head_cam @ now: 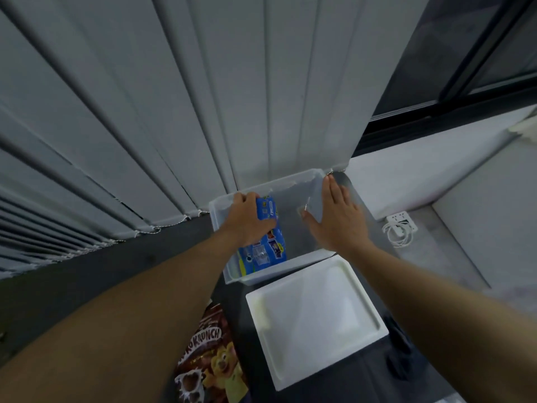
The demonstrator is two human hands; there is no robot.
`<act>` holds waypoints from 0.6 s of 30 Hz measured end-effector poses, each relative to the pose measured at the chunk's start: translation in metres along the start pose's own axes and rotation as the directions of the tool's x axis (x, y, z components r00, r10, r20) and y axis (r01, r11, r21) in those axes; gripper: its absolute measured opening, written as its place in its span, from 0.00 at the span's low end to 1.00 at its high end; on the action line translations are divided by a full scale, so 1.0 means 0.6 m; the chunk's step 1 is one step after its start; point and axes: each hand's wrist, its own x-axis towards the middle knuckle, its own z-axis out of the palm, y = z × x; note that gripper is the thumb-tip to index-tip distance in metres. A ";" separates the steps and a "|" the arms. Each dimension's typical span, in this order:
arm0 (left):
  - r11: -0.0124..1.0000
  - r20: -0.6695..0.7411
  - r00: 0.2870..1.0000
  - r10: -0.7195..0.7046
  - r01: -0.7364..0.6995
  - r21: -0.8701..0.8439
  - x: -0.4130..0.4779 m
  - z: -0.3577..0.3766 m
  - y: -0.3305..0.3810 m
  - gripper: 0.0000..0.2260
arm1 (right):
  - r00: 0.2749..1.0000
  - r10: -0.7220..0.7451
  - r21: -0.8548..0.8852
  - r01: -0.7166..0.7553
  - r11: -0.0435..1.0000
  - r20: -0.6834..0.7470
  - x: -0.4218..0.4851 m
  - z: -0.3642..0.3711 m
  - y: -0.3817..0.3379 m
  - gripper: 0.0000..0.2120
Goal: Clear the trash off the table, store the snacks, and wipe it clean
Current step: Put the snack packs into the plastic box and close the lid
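A clear plastic storage bin [293, 264] stands open on the dark table against the blinds. Inside it, at the left, lies a blue snack packet [266, 251]. My left hand [247, 221] reaches into the bin and grips the packet's upper end. My right hand [334, 216] lies flat with fingers together against the bin's right wall, its thumb inside. The bin's white lid [315, 321] rests upside down on the table just in front of the bin. A brown chocolate cereal bag [207, 362] lies near the bottom edge, partly hidden under my left forearm.
Grey vertical blinds [174, 112] hang right behind the bin. A white power strip with a coiled cable [399, 229] sits on the ledge to the right. A dark window frame [453, 106] runs above the white sill.
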 end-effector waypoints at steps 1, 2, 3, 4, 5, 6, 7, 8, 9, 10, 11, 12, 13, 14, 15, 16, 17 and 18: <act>1.000 0.015 1.000 0.002 -0.002 0.020 0.005 0.010 -0.001 0.26 | 1.000 0.001 0.001 -0.001 1.000 0.001 0.001 0.001 0.001 0.43; 1.000 0.028 1.000 -0.002 0.001 0.031 0.011 0.021 -0.004 0.27 | 1.000 0.002 0.003 -0.002 1.000 0.001 0.002 0.003 0.002 0.43; 0.999 0.042 0.999 -0.009 0.008 0.038 0.014 0.030 -0.005 0.27 | 1.000 0.003 0.003 -0.003 1.000 0.000 0.003 0.003 0.002 0.43; 0.999 0.059 0.998 -0.020 0.017 0.047 0.019 0.039 -0.009 0.27 | 1.000 0.001 0.001 -0.001 1.000 -0.004 0.004 0.003 0.003 0.44; 0.998 0.089 0.995 -0.033 0.027 0.063 0.023 0.049 -0.016 0.28 | 1.000 -0.003 -0.002 0.003 1.000 -0.009 0.004 0.004 0.003 0.44; 0.995 0.140 0.989 -0.051 0.037 0.097 0.026 0.058 -0.023 0.31 | 1.000 -0.006 -0.004 0.006 1.000 -0.012 0.005 0.003 0.003 0.44; 0.987 0.205 0.976 -0.069 0.038 0.154 0.027 0.065 -0.031 0.36 | 1.000 -0.007 -0.004 0.007 1.000 -0.013 0.004 0.003 0.003 0.45; 0.972 0.261 0.962 -0.083 0.020 0.236 0.027 0.071 -0.039 0.40 | 1.000 -0.008 -0.001 0.008 1.000 -0.013 0.003 0.003 0.003 0.45; 0.947 0.291 0.953 -0.084 -0.014 0.320 0.027 0.074 -0.047 0.43 | 1.000 -0.009 0.002 0.009 1.000 -0.014 0.002 0.002 0.002 0.45; 0.920 0.295 0.953 -0.068 -0.055 0.389 0.026 0.076 -0.051 0.44 | 1.000 -0.011 0.004 0.011 1.000 -0.016 0.002 0.001 0.002 0.45; 0.895 0.285 0.958 -0.029 -0.102 0.434 0.026 0.077 -0.054 0.44 | 1.000 -0.011 0.004 0.011 1.000 -0.018 0.002 0.001 0.002 0.45; 0.875 0.282 0.959 0.019 -0.153 0.459 0.028 0.079 -0.056 0.44 | 1.000 -0.010 0.003 0.010 1.000 -0.020 0.003 0.001 0.003 0.46; 0.853 0.294 0.954 0.066 -0.207 0.480 0.028 0.080 -0.055 0.44 | 1.000 -0.009 0.001 0.009 1.000 -0.022 0.004 0.002 0.003 0.46; 0.820 0.326 0.941 0.092 -0.257 0.511 0.030 0.083 -0.054 0.45 | 1.000 -0.008 -0.003 0.008 1.000 -0.022 0.006 0.003 0.004 0.46; 0.779 0.370 0.924 0.095 -0.300 0.550 0.031 0.087 -0.054 0.46 | 1.000 -0.007 -0.008 0.007 1.000 -0.021 0.007 0.005 0.005 0.46; 0.743 0.406 0.911 0.077 -0.324 0.586 0.032 0.090 -0.054 0.46 | 1.000 -0.007 -0.011 0.007 1.000 -0.020 0.008 0.007 0.006 0.46; 0.720 0.426 0.903 0.052 -0.329 0.611 0.032 0.094 -0.056 0.47 | 1.000 -0.006 -0.011 0.006 1.000 -0.019 0.008 0.009 0.007 0.46; 0.713 0.429 0.903 0.031 -0.321 0.624 0.033 0.096 -0.059 0.46 | 1.000 -0.006 -0.010 0.006 1.000 -0.017 0.008 0.011 0.008 0.46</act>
